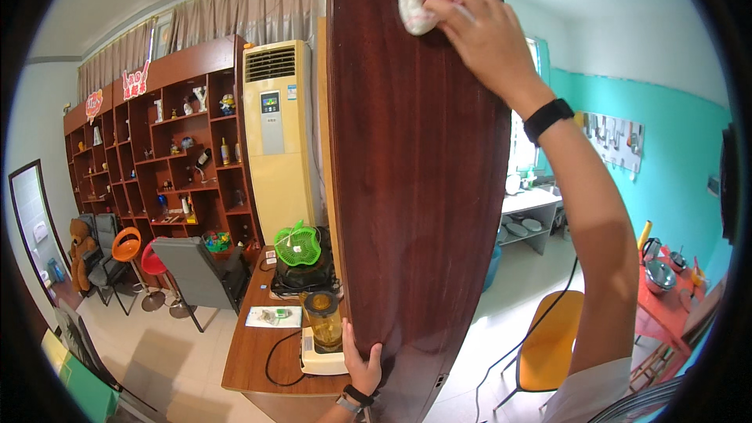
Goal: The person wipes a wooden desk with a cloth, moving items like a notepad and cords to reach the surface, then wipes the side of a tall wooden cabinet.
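Observation:
My right hand is raised high, closed around a bunched white and pink cloth against the upper part of a dark reddish-brown wooden door. Low down, my left hand rests with fingers spread at the left edge of the same door, holding nothing. Just left of that hand, a blender with an amber jug stands on its cream base. Both wrists wear dark bands.
A wooden table at the left holds a green plastic basket and a black cord. Behind are a floor-standing air conditioner and wall shelves. On the right are an orange chair, a hanging cable and a red table with pots.

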Tool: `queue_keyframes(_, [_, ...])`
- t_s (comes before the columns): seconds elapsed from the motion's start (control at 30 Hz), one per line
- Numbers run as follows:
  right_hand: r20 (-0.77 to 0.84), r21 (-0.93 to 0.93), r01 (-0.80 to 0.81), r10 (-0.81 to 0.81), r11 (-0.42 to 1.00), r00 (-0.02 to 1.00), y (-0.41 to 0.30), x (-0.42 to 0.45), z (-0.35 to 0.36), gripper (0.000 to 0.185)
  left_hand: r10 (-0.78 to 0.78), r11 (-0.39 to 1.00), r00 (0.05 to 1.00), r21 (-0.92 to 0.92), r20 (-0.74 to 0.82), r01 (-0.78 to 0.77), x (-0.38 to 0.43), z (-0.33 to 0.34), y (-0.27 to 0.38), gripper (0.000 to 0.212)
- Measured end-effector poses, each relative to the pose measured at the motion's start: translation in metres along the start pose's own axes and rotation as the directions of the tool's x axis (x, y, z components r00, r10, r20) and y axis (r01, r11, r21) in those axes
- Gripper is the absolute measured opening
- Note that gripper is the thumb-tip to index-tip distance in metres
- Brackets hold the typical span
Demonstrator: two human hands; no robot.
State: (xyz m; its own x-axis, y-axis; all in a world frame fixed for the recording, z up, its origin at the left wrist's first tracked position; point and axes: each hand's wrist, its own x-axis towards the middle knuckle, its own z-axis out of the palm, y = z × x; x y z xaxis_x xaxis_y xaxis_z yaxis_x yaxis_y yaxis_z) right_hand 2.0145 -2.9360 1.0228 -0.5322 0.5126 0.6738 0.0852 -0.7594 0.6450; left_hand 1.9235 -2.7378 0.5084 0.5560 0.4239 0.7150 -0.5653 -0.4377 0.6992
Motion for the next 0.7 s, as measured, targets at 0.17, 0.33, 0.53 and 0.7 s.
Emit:
queue_keyframes(0.17, [0.048,0.060,-0.152,0.150,0.986,0.988,-0.001,-0.008,-0.008,0.030,0.020,1.000,1.000,0.010,0.001,-0.020,-0.003,-0.001,0.000,0.072])
queue_keyframes(0.33, [0.062,0.220,-0.176,0.167,0.959,0.984,-0.047,-0.047,-0.030,0.036,0.091,0.995,0.996,0.035,-0.010,-0.091,-0.003,-0.003,-0.001,0.072])
queue_keyframes(0.53, [0.076,0.300,-0.117,0.099,0.947,0.992,-0.066,-0.080,-0.046,0.041,0.040,0.999,0.998,0.031,-0.040,-0.039,-0.004,-0.003,-0.001,0.073])
queue_keyframes(0.7, [0.037,0.242,0.028,-0.038,0.970,0.999,-0.034,-0.065,-0.031,0.033,0.020,0.999,0.997,0.048,-0.081,-0.016,0.000,-0.002,0.011,0.070])
